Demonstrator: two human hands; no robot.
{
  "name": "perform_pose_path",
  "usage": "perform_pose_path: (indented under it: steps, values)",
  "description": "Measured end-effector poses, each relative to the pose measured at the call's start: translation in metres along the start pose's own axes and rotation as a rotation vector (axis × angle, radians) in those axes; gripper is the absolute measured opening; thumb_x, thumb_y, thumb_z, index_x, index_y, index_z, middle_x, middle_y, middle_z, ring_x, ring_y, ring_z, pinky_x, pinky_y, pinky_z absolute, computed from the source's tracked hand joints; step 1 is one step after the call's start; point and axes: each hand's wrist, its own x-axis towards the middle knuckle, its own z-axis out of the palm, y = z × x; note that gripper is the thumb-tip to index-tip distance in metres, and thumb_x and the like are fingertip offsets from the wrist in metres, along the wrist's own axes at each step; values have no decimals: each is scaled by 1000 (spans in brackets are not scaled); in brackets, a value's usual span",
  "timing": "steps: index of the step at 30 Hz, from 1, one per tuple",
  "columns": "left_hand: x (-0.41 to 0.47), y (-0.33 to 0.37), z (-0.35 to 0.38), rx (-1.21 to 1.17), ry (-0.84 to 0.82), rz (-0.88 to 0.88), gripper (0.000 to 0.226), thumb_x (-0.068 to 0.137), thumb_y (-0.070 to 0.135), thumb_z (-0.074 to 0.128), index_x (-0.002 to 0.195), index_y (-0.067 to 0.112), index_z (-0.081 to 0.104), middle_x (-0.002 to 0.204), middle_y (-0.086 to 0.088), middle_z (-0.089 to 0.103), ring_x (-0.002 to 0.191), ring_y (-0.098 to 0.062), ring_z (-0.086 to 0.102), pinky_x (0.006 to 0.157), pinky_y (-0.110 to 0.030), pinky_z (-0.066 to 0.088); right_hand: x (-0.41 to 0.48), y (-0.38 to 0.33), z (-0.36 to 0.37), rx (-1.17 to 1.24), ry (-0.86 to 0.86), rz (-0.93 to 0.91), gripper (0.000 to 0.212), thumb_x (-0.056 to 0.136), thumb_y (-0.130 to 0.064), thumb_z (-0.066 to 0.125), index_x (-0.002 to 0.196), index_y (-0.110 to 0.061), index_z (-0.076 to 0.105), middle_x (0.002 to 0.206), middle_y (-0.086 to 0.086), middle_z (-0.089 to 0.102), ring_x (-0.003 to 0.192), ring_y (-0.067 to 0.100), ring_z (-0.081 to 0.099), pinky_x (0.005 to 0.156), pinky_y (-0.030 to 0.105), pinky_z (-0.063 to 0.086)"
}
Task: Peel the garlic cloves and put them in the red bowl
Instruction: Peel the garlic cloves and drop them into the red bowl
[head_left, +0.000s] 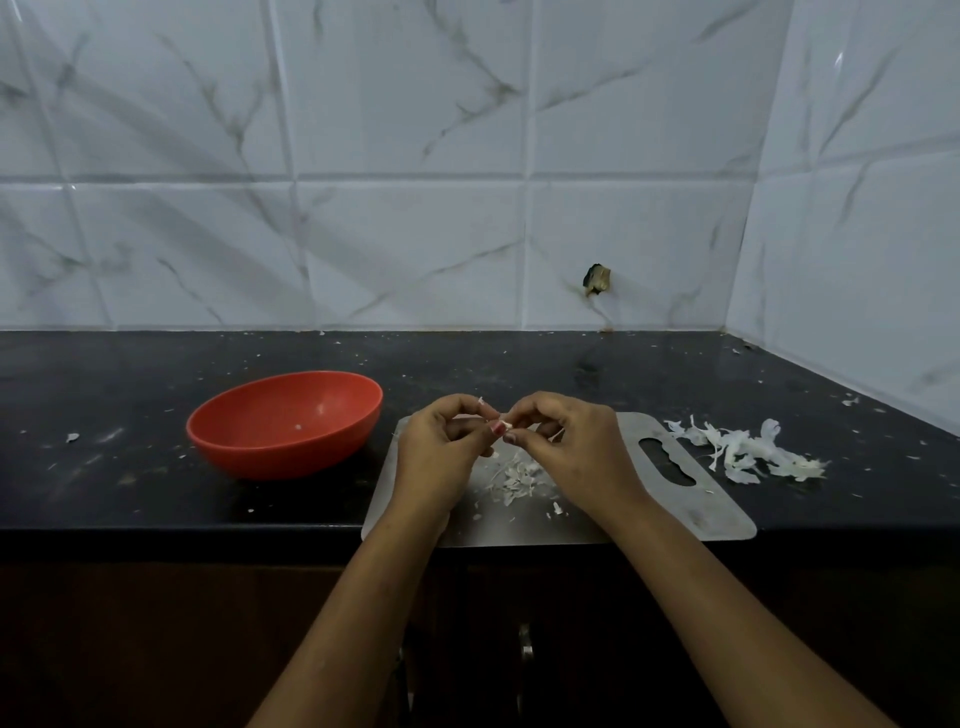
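Left hand (441, 452) and right hand (576, 441) together pinching one garlic clove (507, 426) above steel cutting board (665, 514); red bowl (270, 460) leftward.

— What colour is the bowl (270, 460)?
— Orange-red all over and plain, with a pale speck inside.
— And the tabletop (130, 499)?
— Black, flecked with tiny white specks. The wall tiles (405, 234) are white with grey marble veins and grey grout lines.
— The cutting board (722, 501)?
— Dull silver-grey. The peel scraps (519, 478) on it are off-white, as is the heap of skins (748, 452). The garlic clove (506, 425) is creamy white.
— Below?
— Cabinet fronts (156, 649), dark brown.
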Motion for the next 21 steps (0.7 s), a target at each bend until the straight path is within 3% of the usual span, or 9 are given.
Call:
perform_pose_path:
  steps: [3,9,17,21]
  values:
    - [-1,3,-1,-28,-19,8,11,84,0,68,83,10,65,78,-7,72,67,-11,67,59,-17,50,0,-3,-1,68,1,7,11,83,-12,75,89,-21,74,83,-12,71,70,5,65,61,12,48]
    - [-1,5,-1,-19,-56,-9,9,87,1,65,86,10,67,68,2,71,55,-3,61,53,-12,45,0,-5,-2,108,23,-14,14,85,-14,73,92,-26,72,89,-14,70,70,9,63,58,12,47]
    - [-1,4,-1,-28,-75,-11,6,87,1,65,88,7,68,72,-2,70,57,-2,60,55,-15,47,-2,-4,0,-23,10,-75,10,87,-11,67,89,-21,65,88,-12,62,78,8,58,63,12,44]
    - [0,1,-2,-22,-54,-1,7,85,2,67,86,9,69,75,-3,73,66,-7,65,58,-17,49,-2,-3,1,-148,12,-150,8,90,-13,65,93,-20,64,91,-15,58,72,5,54,65,15,45]
